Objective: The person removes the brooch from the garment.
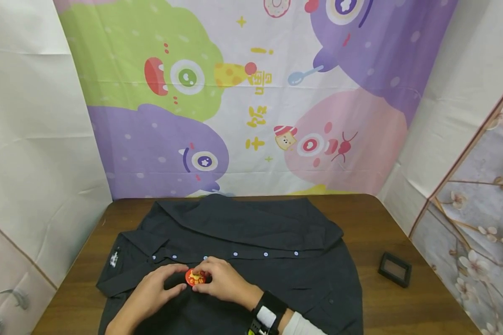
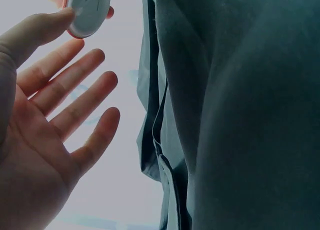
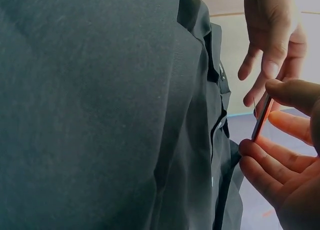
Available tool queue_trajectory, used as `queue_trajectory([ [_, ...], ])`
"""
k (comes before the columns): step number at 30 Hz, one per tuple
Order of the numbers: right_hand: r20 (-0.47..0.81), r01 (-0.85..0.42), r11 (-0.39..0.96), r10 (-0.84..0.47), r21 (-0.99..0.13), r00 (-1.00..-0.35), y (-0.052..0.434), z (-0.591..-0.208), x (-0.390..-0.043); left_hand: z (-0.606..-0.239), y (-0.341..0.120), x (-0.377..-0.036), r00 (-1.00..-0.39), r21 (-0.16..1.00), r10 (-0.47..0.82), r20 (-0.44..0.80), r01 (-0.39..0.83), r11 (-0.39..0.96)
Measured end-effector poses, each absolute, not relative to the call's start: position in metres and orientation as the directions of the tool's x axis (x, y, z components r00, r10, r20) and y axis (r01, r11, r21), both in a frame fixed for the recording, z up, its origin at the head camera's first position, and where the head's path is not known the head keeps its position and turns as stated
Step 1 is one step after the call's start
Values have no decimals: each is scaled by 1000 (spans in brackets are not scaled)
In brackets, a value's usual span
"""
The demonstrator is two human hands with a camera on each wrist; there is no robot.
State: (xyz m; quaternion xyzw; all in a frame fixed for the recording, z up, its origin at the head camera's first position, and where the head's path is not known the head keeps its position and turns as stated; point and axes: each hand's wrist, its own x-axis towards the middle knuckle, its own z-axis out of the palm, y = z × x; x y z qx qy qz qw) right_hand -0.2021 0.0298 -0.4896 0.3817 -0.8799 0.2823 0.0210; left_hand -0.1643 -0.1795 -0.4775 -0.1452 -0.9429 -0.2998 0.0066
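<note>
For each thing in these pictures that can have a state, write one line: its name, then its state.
Dark shirt: spread flat on the table, front placket buttoned.
Round badge: held over the shirt, orange printed face up, pin back underneath.
Right hand: pinches the badge by its edge.
Left hand: fingers straight, thumb touching the badge.
Small black box: lying on the wooden table, right of the shirt.

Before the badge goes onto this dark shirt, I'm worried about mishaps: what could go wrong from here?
The right hand pinches the round badge only by its edges, so it might slip onto the shirt. The right wrist view shows what looks like a thin pin behind it, near the left hand, whose fingers could be pricked.
</note>
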Motion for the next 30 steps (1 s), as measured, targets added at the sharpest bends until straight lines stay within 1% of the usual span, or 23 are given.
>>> queue_trajectory([
  [9,274,-694,506,-669,-513,-691,30,-493,-202,-478,-178,-162,-963,573,240,120,265,775],
  [14,289,-701,502,-667,-507,-687,30,-493,-202,-478,-177,-161,-966,585,224,129,256,769],
  [21,283,-686,497,-659,-532,-697,31,-490,-202,-476,-176,-161,-963,584,214,164,269,766],
  [26,300,-697,467,-667,-545,-682,31,-492,-202,-476,-177,-162,-963,585,203,175,268,766],
  [30,313,-698,435,-671,-569,-672,31,-492,-201,-478,-178,-163,-955,578,204,215,293,762],
])
